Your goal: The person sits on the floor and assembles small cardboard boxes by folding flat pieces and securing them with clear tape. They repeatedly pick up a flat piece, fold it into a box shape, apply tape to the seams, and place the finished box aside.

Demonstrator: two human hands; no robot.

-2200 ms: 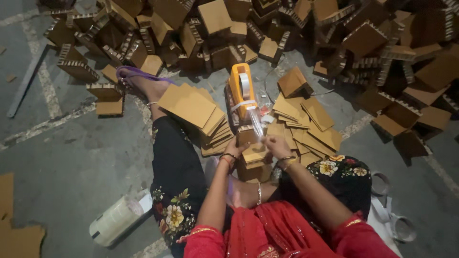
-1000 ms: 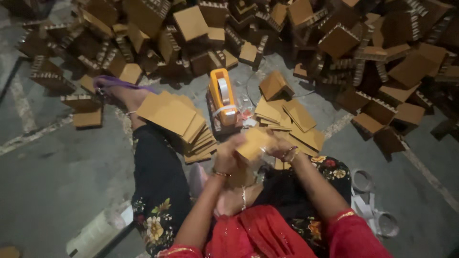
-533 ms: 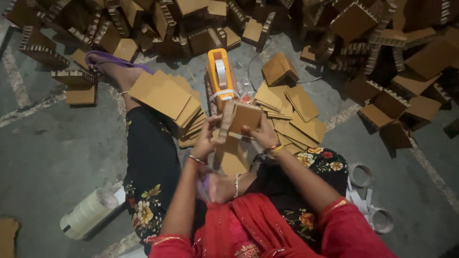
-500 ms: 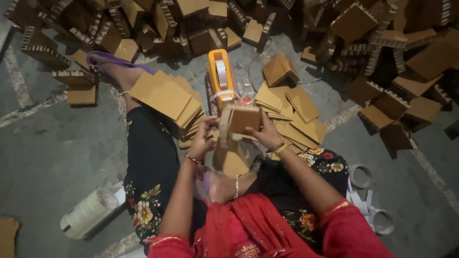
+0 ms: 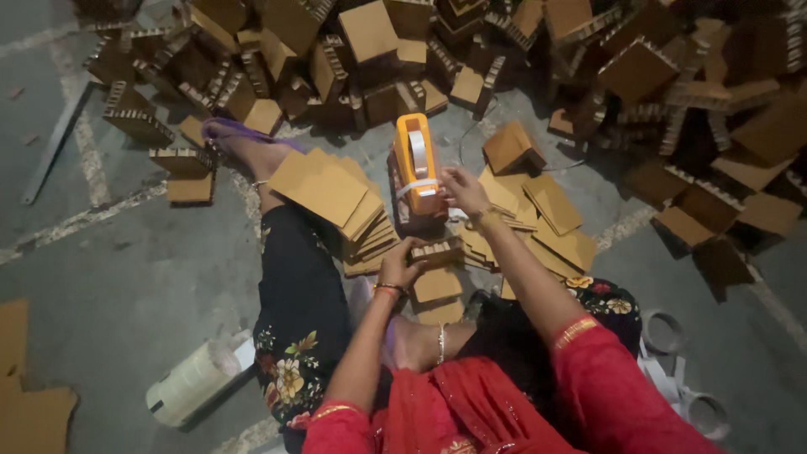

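Observation:
I sit on the floor with an orange tape dispenser point(image 5: 416, 160) standing in front of me. My right hand point(image 5: 461, 188) reaches out to it and pinches the clear tape end at its front. My left hand point(image 5: 403, 262) grips a small folded cardboard box point(image 5: 437, 252) held low over my lap. More small cardboard pieces point(image 5: 437, 290) lie just under that box. A stack of flat cardboard sheets point(image 5: 332, 197) rests on my outstretched left leg, and another spread of sheets point(image 5: 546, 219) lies to the right.
A large heap of folded cardboard boxes point(image 5: 471, 59) fills the far side of the floor. A white tape roll point(image 5: 197, 382) lies at my left, empty tape cores point(image 5: 668, 332) at my right. Flat cardboard point(image 5: 29, 403) sits at the lower left.
The box was raised in both hands in front of the dispenser; now it is lowered in my left hand alone, and my right hand has gone out to the tape.

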